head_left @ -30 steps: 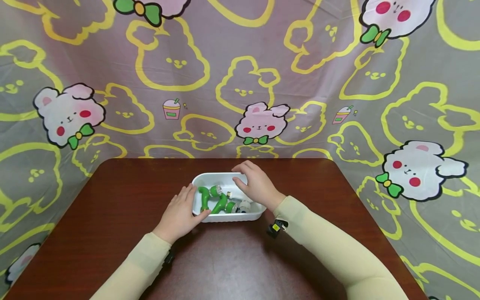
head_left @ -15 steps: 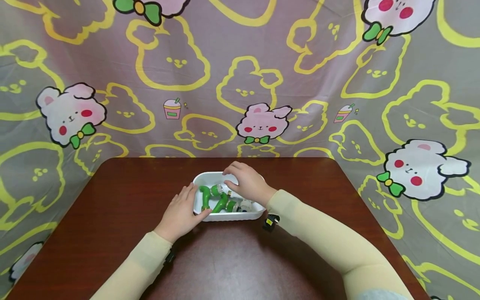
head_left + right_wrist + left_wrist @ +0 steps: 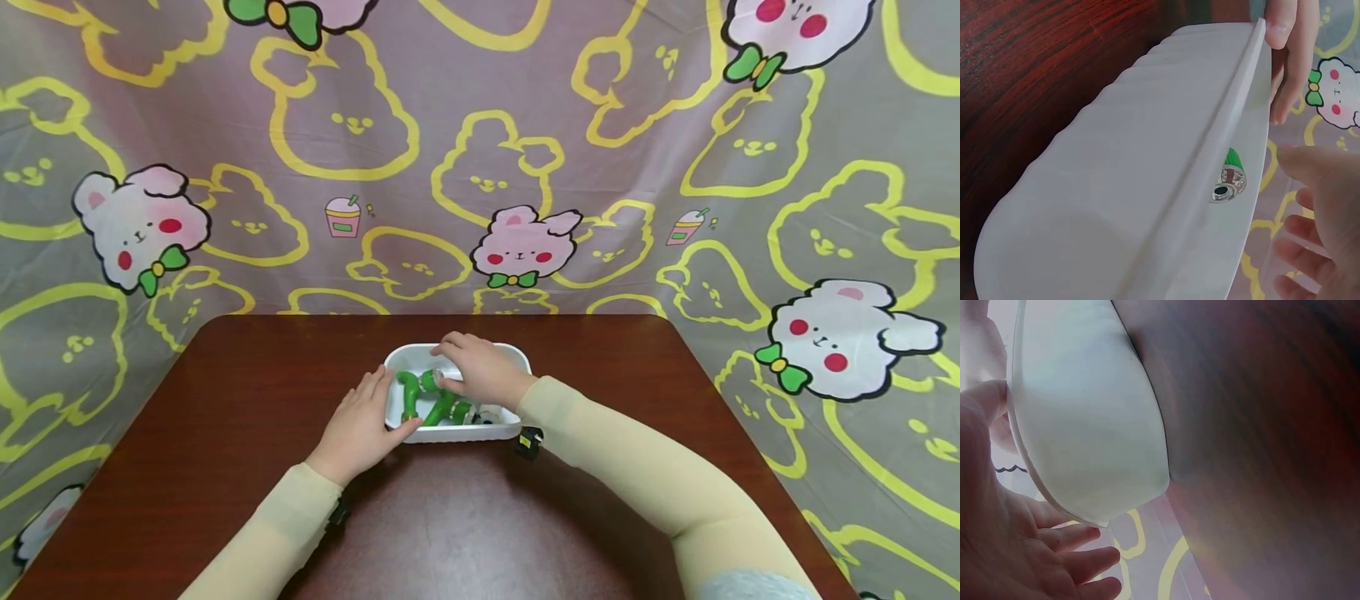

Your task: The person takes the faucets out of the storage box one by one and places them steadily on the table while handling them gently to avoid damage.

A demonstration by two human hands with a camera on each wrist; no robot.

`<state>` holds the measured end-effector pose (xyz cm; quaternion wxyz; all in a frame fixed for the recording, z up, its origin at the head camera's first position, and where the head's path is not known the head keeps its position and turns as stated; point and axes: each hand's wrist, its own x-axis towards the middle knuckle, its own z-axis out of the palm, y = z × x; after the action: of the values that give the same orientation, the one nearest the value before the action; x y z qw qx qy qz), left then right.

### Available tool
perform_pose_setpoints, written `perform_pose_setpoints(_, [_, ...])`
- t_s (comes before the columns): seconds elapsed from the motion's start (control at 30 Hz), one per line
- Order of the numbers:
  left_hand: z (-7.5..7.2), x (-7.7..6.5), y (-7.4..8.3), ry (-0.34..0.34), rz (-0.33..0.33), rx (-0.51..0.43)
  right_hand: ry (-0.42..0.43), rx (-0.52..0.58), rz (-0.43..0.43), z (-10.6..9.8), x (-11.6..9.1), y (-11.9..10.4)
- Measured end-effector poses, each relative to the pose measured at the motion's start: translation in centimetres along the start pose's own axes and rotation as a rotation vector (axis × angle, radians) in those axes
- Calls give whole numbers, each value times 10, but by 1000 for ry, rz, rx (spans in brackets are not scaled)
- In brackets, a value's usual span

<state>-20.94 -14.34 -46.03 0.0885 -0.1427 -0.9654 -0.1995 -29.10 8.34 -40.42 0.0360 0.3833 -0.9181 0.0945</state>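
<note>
A white oval tray [image 3: 468, 434] stands on the table in the head view with several small parts in it. Two curved green pieces [image 3: 408, 395] lie toward its left and middle, beside a short green piece with a clear, shiny end [image 3: 429, 381]. A greyish-white piece [image 3: 490, 413] lies at the right front, partly covered by my wrist. My left hand [image 3: 360, 429] rests against the tray's left side, thumb on the front rim and fingers extended. Over the tray hovers my right hand [image 3: 483, 371], fingers loosely bent; the right wrist view shows nothing between thumb and fingers.
A dark brown wooden table [image 3: 450, 517] carries the tray near its back edge. Behind and beside it hangs a patterned cloth [image 3: 420, 92] with cartoon animals. Each wrist wears a small black device, such as the one at the right sleeve [image 3: 529, 442].
My right hand has moved left and slightly lower across the tray, its fingertips now nearer the shiny-ended green piece. My left hand stays in place at the tray's left side.
</note>
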Motion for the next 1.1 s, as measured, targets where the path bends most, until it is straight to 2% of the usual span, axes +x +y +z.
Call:
perform_pose_setpoints(0.4, [1, -1, -1, 18, 15, 0, -116, -15, -3, 9, 8, -3])
perform_pose_setpoints(1.1, [3, 1, -2, 28, 15, -12, -149, 24, 8, 20, 15, -4])
